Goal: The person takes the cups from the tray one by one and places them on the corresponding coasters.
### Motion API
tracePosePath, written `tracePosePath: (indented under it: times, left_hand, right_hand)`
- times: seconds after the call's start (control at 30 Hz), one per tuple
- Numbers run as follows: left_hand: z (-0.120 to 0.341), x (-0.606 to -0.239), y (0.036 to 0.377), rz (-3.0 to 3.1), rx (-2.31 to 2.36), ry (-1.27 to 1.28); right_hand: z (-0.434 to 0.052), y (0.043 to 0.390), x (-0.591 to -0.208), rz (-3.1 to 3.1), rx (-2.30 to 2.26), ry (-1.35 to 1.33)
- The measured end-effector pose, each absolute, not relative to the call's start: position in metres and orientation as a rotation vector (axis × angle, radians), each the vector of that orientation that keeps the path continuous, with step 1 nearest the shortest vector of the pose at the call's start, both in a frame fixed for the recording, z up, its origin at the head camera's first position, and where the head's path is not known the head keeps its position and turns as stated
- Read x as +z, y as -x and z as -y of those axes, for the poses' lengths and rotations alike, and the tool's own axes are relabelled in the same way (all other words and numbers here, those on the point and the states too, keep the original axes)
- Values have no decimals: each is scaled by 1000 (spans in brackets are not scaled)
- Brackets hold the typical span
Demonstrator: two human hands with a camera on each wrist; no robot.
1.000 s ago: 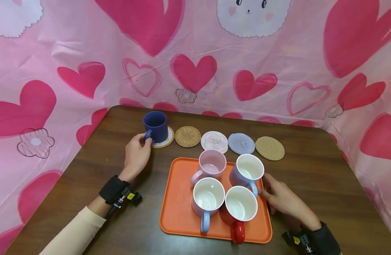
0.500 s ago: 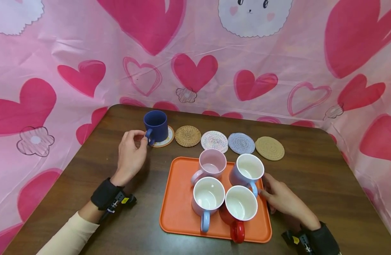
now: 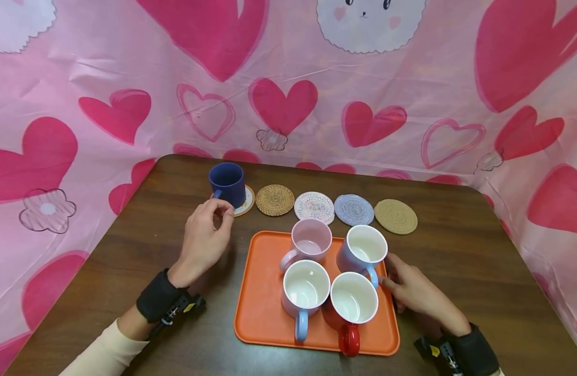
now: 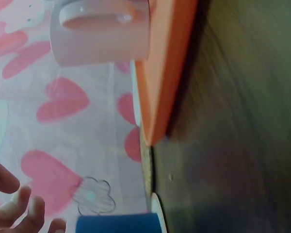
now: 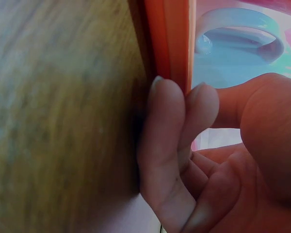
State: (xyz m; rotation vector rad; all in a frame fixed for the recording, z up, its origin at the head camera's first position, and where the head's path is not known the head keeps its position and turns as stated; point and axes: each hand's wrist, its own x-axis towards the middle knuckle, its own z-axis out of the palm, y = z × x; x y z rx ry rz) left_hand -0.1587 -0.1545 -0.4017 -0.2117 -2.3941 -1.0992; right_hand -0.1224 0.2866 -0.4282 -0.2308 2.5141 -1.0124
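Note:
A dark blue mug (image 3: 227,183) stands on a white coaster (image 3: 246,202) at the back left of the table. My left hand (image 3: 212,219) hovers just in front of it with loosely curled fingers and holds nothing; in the left wrist view its fingertips (image 4: 19,208) show beside the blue mug (image 4: 116,224). An orange tray (image 3: 257,292) carries a pink mug (image 3: 309,241), two pale mugs with blue handles (image 3: 362,250) (image 3: 305,290) and a red mug (image 3: 351,308). My right hand (image 3: 388,279) pinches the tray's right rim (image 5: 172,43), close to a blue handle (image 5: 242,39).
Four more round coasters lie in a row behind the tray: woven brown (image 3: 274,200), pale pink (image 3: 314,207), grey-blue (image 3: 353,210) and tan (image 3: 396,216). A pink heart-print cloth (image 3: 288,104) walls in the brown table (image 3: 457,250) on three sides.
My left hand has let go of the blue mug's handle and drawn back a little toward the tray. The mug stays on its coaster. The right hand has not moved.

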Motion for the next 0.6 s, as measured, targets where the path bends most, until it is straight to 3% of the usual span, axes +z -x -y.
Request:
tracePosePath:
  times: [0.6]
  left_hand:
    - [120, -399, 141, 2603, -1366, 484]
  right_hand:
    - [-286, 121, -426, -2488, -1043, 215]
